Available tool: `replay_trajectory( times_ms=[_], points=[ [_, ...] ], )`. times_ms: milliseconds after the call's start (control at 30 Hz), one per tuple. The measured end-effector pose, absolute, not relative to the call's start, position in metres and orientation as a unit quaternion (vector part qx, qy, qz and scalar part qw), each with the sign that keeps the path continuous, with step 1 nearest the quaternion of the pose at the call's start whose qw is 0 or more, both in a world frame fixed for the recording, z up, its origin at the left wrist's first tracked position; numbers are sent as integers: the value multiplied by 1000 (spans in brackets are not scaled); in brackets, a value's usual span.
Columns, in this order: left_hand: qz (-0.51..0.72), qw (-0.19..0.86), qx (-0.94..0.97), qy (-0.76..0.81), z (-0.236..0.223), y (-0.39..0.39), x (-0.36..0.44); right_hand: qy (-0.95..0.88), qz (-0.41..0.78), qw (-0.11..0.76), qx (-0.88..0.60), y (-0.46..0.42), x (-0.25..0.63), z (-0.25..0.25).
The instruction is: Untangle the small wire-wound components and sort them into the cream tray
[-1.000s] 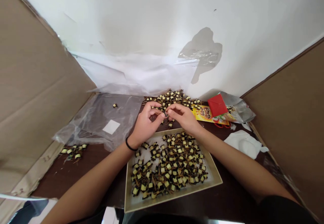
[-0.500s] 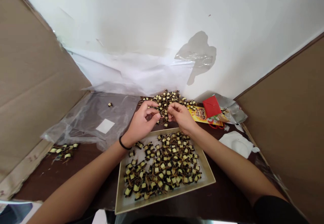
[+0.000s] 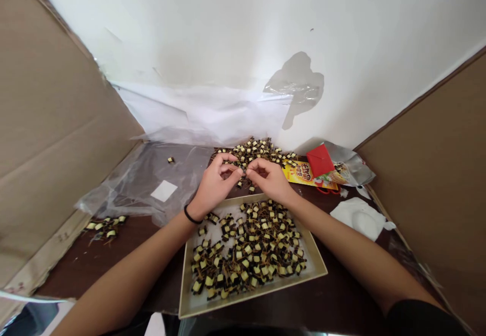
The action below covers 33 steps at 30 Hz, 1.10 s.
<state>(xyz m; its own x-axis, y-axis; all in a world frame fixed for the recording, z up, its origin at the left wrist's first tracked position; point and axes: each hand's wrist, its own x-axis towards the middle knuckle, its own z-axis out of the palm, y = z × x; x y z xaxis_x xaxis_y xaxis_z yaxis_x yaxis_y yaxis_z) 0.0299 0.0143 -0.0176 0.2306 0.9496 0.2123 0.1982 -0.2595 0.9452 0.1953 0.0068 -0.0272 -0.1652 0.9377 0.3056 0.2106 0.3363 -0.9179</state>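
My left hand and my right hand meet fingertip to fingertip just beyond the tray's far edge. Both have thumb and fingers drawn together in a pinch, and whatever tiny thing lies between the tips is too small to make out. Right behind the fingers spreads a pile of small coils, yellow and black with thin brown wire leads. Below my wrists sits a shallow cream tray, holding many more such coils heaped together.
Clear plastic sheeting with a white square label and one coil lies left. More coils are near the left cardboard wall. Rightward are a yellow packet, red envelope and white tissue.
My right hand has moved left, bringing its fingertips against those of my left hand. The whole view has shifted slightly; the tray and piles look unchanged.
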Motion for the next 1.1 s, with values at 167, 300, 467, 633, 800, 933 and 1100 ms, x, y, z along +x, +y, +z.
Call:
replay_trajectory(
  times_ms=[167,300,467,633,800,933,1100],
  points=[
    [416,418,674,446,-16,14,29,-655,427,463,-417,11,196,-31],
    [405,424,679,441,-13,13,29,-651,437,456,-421,12,195,-35],
    [406,420,689,429,-12,13,30,-659,417,447,-438,12,195,-35],
    [414,417,678,441,-11,11,30,-660,401,446,-451,10,195,-33],
    [424,401,686,435,-13,11,30,-667,392,448,-449,8,194,-31],
    [432,378,692,438,-15,11,29,-658,397,448,-456,7,193,-31],
    [446,356,689,446,-15,9,30,-643,418,448,-459,6,193,-32]
  ],
)
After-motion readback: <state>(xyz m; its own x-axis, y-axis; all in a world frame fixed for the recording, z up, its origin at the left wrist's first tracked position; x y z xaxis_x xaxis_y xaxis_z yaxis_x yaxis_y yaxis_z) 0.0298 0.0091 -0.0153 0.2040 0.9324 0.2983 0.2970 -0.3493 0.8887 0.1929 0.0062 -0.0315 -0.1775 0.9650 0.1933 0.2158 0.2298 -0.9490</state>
